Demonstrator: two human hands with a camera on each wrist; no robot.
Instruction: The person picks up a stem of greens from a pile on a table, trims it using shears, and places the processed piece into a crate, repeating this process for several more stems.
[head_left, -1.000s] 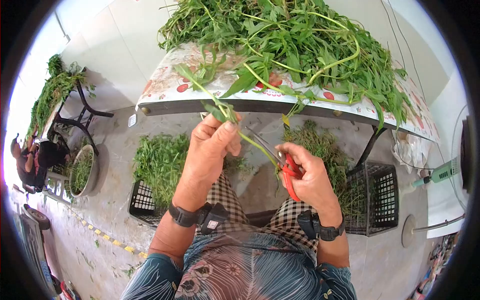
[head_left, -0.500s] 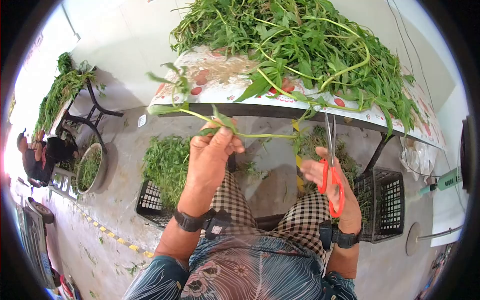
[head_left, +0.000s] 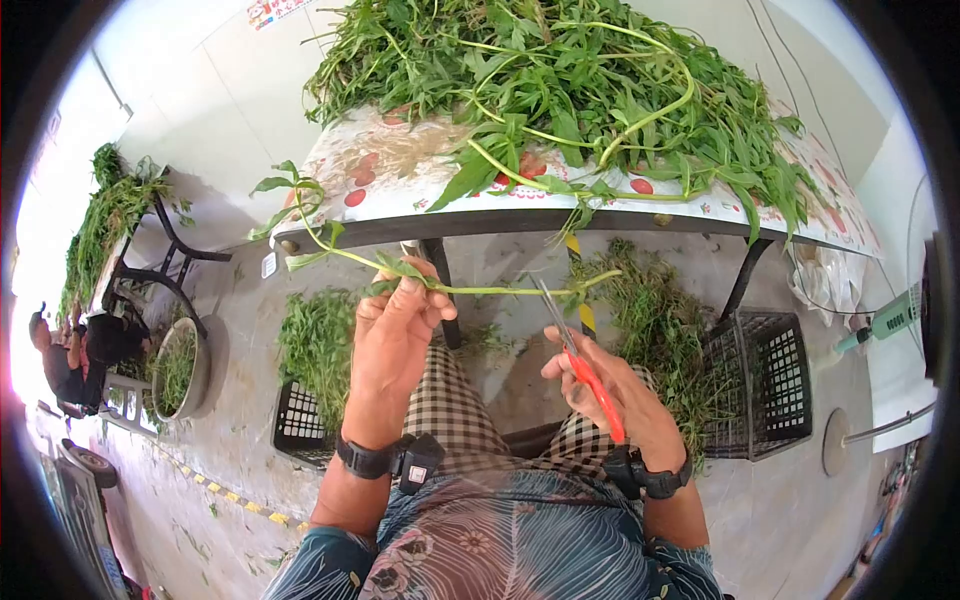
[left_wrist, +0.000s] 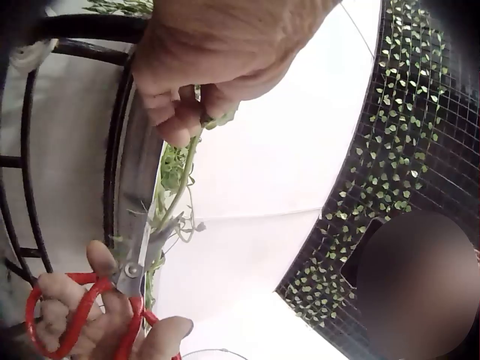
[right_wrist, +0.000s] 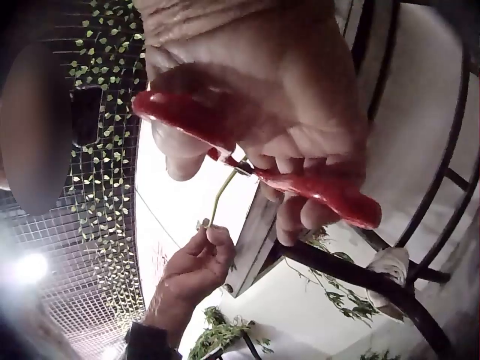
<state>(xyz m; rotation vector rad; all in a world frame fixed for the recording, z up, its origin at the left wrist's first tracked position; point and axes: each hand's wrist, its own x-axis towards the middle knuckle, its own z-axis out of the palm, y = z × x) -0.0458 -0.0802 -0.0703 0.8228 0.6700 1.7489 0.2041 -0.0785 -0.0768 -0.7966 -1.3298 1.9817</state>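
Note:
My left hand (head_left: 395, 320) pinches a green leafy stem (head_left: 490, 291) between thumb and fingers. The stem runs nearly level, its leafy tip (head_left: 295, 190) out to the left and its bare end to the right. Red-handled scissors (head_left: 592, 385) hang in my right hand (head_left: 640, 410), with the thumb and fingers through the handle loops. In the left wrist view the scissor blades (left_wrist: 148, 244) stand parted around the stem (left_wrist: 184, 180), below the left fingers. From the right wrist, the scissors' red handles (right_wrist: 322, 196) show against the palm.
Ahead, a table (head_left: 400, 205) with a patterned cover bears a large heap of greens (head_left: 600, 90). Greens fill a black crate (head_left: 300, 410) at left; another black crate (head_left: 770, 390) stands right, beside a floor pile (head_left: 650, 330). Far left, a person (head_left: 65, 350) sits near a round tub (head_left: 195, 390).
The scissors swung away to the right with blades upright, then came back left to the stem. The stem turned from slanting down to nearly level, and my left hand shifted left.

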